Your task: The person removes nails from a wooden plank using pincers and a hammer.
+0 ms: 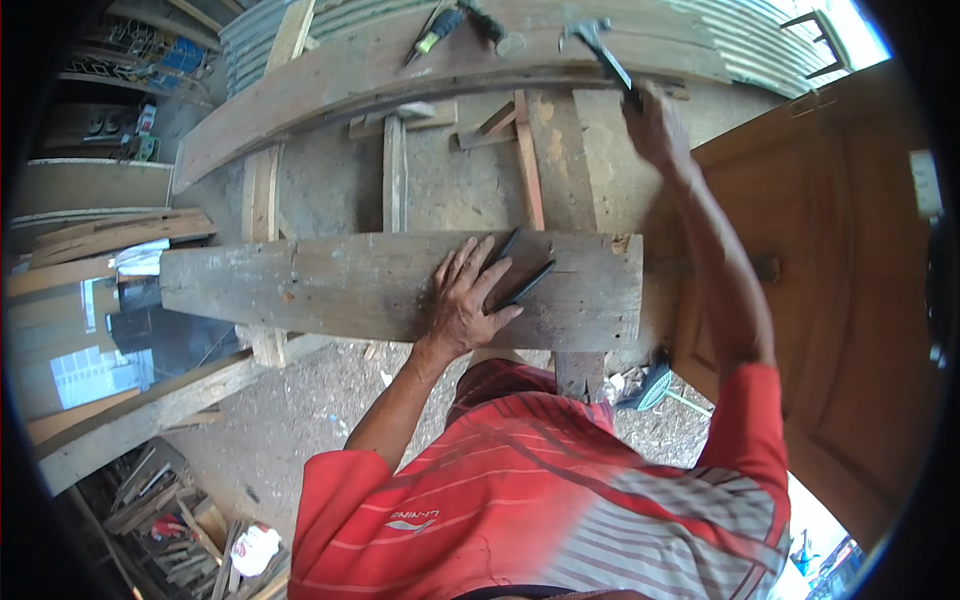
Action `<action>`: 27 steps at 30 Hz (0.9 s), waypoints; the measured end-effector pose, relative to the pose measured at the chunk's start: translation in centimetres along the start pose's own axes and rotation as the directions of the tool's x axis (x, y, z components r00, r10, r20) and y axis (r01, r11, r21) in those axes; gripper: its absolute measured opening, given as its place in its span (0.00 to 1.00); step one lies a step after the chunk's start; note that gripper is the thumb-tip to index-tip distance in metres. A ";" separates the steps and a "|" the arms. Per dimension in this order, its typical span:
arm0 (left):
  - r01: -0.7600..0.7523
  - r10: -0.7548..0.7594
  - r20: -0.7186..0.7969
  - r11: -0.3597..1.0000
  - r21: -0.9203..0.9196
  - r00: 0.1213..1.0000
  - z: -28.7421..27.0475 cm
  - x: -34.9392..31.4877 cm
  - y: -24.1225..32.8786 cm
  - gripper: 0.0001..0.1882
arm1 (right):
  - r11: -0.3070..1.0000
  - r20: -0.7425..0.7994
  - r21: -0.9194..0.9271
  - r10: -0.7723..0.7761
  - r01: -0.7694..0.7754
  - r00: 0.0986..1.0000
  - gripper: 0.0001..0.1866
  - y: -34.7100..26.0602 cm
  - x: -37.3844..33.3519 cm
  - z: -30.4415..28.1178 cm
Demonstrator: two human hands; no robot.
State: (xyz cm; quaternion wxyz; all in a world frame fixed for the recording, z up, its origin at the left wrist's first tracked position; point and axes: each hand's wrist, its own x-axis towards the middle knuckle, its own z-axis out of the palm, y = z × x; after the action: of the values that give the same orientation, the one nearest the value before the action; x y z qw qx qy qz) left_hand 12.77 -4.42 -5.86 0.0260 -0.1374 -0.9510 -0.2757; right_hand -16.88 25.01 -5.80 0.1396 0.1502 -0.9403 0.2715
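Observation:
My left hand (pixel 468 300) lies on a weathered wooden board (pixel 360 282) in front of me, fingers stretched and spread. Beside its fingers are two dark, slim bars (pixel 533 282), like the handles of a hand tool; where they join, if they do, I cannot see. Out to the far right, my right hand (pixel 658 130) is wrapped round the handle of a hammer (pixel 600 52). The hammer's metal head is over the far plank (pixel 350 90). On that plank lie a tool with a black and yellow-green handle (pixel 436 35) and another dark tool (pixel 492 30).
Wooden supports (pixel 395 175) run between board and far plank. A brown panelled wooden door (pixel 810 270) stands close on the right. At left are a glossy glass-like sheet (pixel 75 345) and stacked planks (pixel 120 235). Scrap wood (pixel 170 520) lies at lower left.

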 end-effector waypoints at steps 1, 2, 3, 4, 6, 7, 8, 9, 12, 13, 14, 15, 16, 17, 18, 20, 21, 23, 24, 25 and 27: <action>0.020 -0.021 -0.004 1.000 -0.005 1.000 0.1 0.2 -0.1 0.42 | 0.996 -0.004 -0.067 -0.050 0.050 0.999 0.12 0.8 2.8 1.4; 0.054 -0.054 0.000 0.998 -0.009 0.999 0.2 -0.2 -0.2 0.43 | 0.986 0.008 -0.152 -0.070 0.070 0.998 0.13 -0.3 4.9 2.2; 0.074 -0.074 0.004 0.997 -0.008 0.997 0.1 -0.2 -0.1 0.44 | 0.935 0.039 -0.288 -0.207 0.209 0.978 0.15 0.8 7.2 2.8; 0.114 -0.114 -0.002 0.993 -0.009 0.993 0.2 -0.6 -0.1 0.45 | 0.954 0.162 -0.228 -0.162 0.197 0.973 0.15 -1.9 8.8 2.2; 0.093 -0.093 -0.016 0.996 -0.009 0.996 0.3 0.5 0.3 0.45 | 0.926 0.148 -0.329 -0.141 0.184 0.979 0.12 -0.1 9.4 3.7; 0.084 -0.084 -0.012 0.996 -0.010 0.996 0.5 0.8 0.2 0.44 | 0.920 0.167 -0.347 -0.130 0.181 0.977 0.13 1.0 9.8 4.0; 0.091 -0.091 -0.033 0.996 -0.005 0.995 0.4 0.5 0.3 0.44 | 0.912 0.185 -0.355 -0.147 0.206 0.972 0.13 0.4 10.6 4.3; 0.094 -0.094 -0.053 0.996 -0.001 0.994 0.4 0.2 0.3 0.43 | 0.902 0.202 -0.367 -0.161 0.227 0.966 0.13 0.0 10.8 4.5; 0.075 -0.073 -0.133 0.997 0.012 0.988 0.8 -0.6 0.4 0.38 | 0.973 0.172 -0.185 -0.105 0.137 0.980 0.13 -1.8 8.7 2.8; 0.069 -0.066 -0.171 0.998 0.008 0.983 1.0 -0.8 0.4 0.37 | 0.989 0.147 -0.101 -0.094 0.110 0.985 0.14 -3.7 7.0 1.5; 0.117 -0.123 -0.176 0.992 -0.043 0.977 1.0 0.1 0.7 0.35 | 0.997 0.111 -0.044 -0.065 0.071 0.992 0.14 -4.6 5.0 -0.6; 0.196 -0.208 -0.180 0.977 -0.087 0.961 0.9 0.1 1.5 0.34 | 0.998 0.095 0.036 -0.053 0.050 0.994 0.14 -5.5 3.0 -1.6; 0.267 -0.289 -0.178 0.954 -0.137 0.941 0.9 0.2 2.1 0.32 | 0.946 0.128 0.288 -0.189 0.146 0.974 0.18 -5.3 0.3 -1.8; 0.276 -0.294 -0.156 0.953 -0.125 0.943 0.8 0.5 2.4 0.31 | 0.995 0.167 0.025 -0.102 0.099 0.981 0.20 -6.0 -2.4 -1.6; 0.300 -0.313 -0.135 0.948 -0.108 0.940 0.4 0.6 2.5 0.30 | 0.985 0.286 0.174 -0.064 0.014 0.956 0.26 -8.1 -6.1 -2.3; 0.340 -0.349 -0.073 0.934 -0.109 0.934 -0.2 1.2 2.8 0.25 | 0.992 0.415 0.096 0.032 -0.079 0.909 0.24 -11.2 -13.2 -2.4; 0.322 -0.328 -0.078 0.943 -0.081 0.942 -0.3 1.1 3.0 0.25 | 0.985 0.527 0.104 0.064 -0.139 0.848 0.27 -12.4 -16.0 -2.1; 0.278 -0.279 -0.084 0.960 -0.025 0.957 0.1 0.8 3.0 0.24 | 0.937 0.551 0.232 0.095 -0.262 0.829 0.29 -15.4 -19.0 -2.7; 0.270 -0.273 -0.094 0.962 -0.048 0.957 0.2 0.6 3.2 0.24 | 0.908 0.485 0.302 0.116 -0.290 0.867 0.28 -16.2 -20.7 -2.1; 0.306 -0.307 0.019 0.939 -0.155 0.952 0.0 0.7 3.3 0.23 | 0.876 0.413 0.370 0.144 -0.310 0.899 0.28 -16.6 -22.0 -1.5; 0.407 -0.333 0.258 0.851 -0.332 0.907 -0.8 0.7 3.6 0.22 | 0.651 0.393 0.616 0.235 -0.444 0.889 0.27 -17.4 -23.9 -0.7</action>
State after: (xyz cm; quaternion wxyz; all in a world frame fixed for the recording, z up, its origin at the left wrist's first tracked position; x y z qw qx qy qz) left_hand 13.07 -1.75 -3.20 -0.1461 0.0208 -0.8863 -0.4389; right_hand 11.37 16.34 -5.29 -0.1141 0.0472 -0.7909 0.5994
